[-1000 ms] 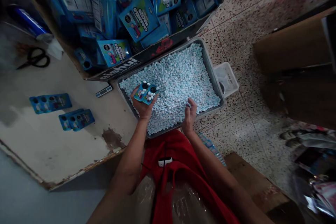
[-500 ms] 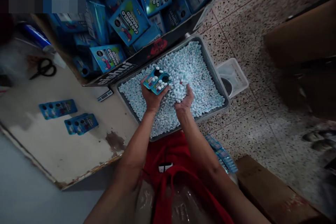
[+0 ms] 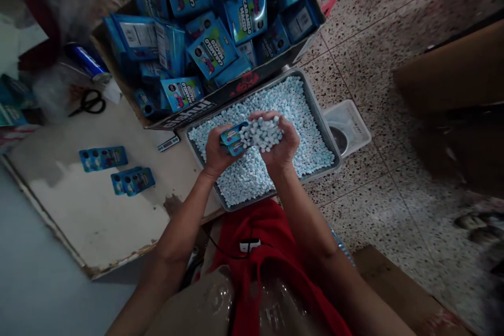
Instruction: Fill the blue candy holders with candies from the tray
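Observation:
My left hand [image 3: 216, 153] grips small blue candy packs [image 3: 232, 148] side by side above the tray. Cupped beside it, my right hand [image 3: 286, 148] holds a heap of pale blue and white candies [image 3: 266, 134]. This heap lies against the packs' right ends and covers their openings. Under both hands is a grey tray [image 3: 318, 107] filled with loose candies [image 3: 252, 181] of the same kind.
Behind the tray stands a cardboard box [image 3: 230, 93] full of blue candy boxes. More blue packs [image 3: 103, 158] lie on the worn table [image 3: 71, 210] at left, near black scissors [image 3: 93, 102]. A clear plastic container [image 3: 354, 126] sits right of the tray.
My right hand has risen out of the loose candies with a heaped handful and moved against the packs. My left hand has shifted slightly left and down. The view has tilted.

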A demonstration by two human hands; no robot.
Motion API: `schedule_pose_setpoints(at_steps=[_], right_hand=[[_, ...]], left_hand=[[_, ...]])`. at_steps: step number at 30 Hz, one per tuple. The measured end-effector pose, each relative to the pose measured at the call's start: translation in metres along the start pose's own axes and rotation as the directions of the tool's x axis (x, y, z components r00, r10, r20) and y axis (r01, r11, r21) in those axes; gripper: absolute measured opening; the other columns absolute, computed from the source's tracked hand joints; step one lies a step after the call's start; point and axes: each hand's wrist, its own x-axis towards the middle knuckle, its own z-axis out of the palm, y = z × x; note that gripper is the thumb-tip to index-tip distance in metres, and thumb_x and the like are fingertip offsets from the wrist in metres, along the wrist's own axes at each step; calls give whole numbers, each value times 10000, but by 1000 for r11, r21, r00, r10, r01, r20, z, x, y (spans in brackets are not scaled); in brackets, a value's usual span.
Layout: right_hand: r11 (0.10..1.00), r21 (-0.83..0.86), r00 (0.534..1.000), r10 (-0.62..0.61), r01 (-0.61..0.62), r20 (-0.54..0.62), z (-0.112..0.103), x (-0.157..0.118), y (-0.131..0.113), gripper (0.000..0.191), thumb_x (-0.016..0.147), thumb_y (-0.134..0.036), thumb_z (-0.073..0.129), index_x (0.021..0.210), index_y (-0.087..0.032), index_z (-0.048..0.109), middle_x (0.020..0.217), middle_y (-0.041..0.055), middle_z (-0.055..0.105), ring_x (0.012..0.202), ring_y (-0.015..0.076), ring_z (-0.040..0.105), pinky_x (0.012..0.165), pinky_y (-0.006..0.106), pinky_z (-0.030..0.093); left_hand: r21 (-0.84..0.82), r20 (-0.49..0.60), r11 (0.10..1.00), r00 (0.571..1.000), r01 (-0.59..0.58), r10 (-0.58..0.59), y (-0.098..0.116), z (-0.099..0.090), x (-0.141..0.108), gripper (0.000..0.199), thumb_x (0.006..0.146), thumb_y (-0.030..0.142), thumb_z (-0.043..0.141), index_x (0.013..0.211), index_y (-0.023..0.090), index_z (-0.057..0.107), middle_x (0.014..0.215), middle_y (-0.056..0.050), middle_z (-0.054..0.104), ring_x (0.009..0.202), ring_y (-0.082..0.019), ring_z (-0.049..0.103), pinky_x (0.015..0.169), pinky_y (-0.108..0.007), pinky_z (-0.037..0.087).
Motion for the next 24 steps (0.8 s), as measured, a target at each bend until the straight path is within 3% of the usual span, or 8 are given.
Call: schedule_pose_setpoints(at_steps=[3,8,10,15,17,19,22,24], right_hand=[[992,-120,999,-42,43,5,3,4,-3,471,942,-678,421,920,-270,656,1016,73,734,1075,274,721,1073,530,563],[990,-66,991,-119,123,69,15,0,-10,399,962,-595,480,895,-274,709,931,55,738,978,255,726,1030,492,581],[987,-74,987,-135,141,85,21,-4,-12,394,964,-595,504,894,-278,727,907,49,736,976,254,728,1033,490,578],[974,-195,991,-102,118,90,20,-14,-9,569,954,-773,452,830,-295,736,906,37,778,1073,276,749,1182,545,488],[958,-273,994,-64,85,84,3,-17,-6,637,990,-783,380,835,-300,765,1012,32,811,1166,272,739,1214,555,458],[921,-388,999,-29,44,46,-24,-14,-1,644,1031,-743,358,878,-295,795,1159,29,813,1248,264,712,1228,565,436],[771,-637,993,-76,3,-86,-75,12,13,485,1008,-663,535,914,-271,806,1248,51,785,1286,267,668,1259,573,387],[652,-758,976,-165,0,-142,-103,40,27,381,966,-600,634,950,-258,799,1249,76,767,1300,277,634,1266,567,365]], left_hand=[[-4,28,1000,999,20,-20,5,-1,-2,747,723,577,931,1316,266,601,1271,-96,722,1187,-317,723,1035,-507,598],[8,75,1000,997,-26,26,0,-3,-5,726,728,579,920,1297,265,599,1246,-86,728,1185,-321,717,1039,-505,589],[1,42,1000,999,-27,27,-4,-2,-3,738,737,602,911,1304,258,586,1261,-95,720,1183,-323,711,1024,-513,592],[-27,32,998,998,-51,51,-15,-2,5,752,698,683,914,1227,250,603,1249,-103,705,1223,-340,690,1066,-551,571],[-28,-1,999,1000,-31,31,-20,-5,5,762,699,710,903,1223,245,603,1229,-105,699,1200,-335,693,1049,-557,577],[-37,34,999,999,-11,12,-24,-11,2,800,690,733,899,1249,244,603,1221,-107,709,1182,-330,700,1040,-559,581],[-60,121,996,991,66,-59,-28,-22,-10,875,655,752,911,1278,219,606,1249,-130,727,1148,-325,723,1010,-534,600],[-74,105,987,986,140,-132,-30,-27,-19,890,648,748,916,1283,208,605,1263,-137,731,1127,-317,740,973,-502,617]])
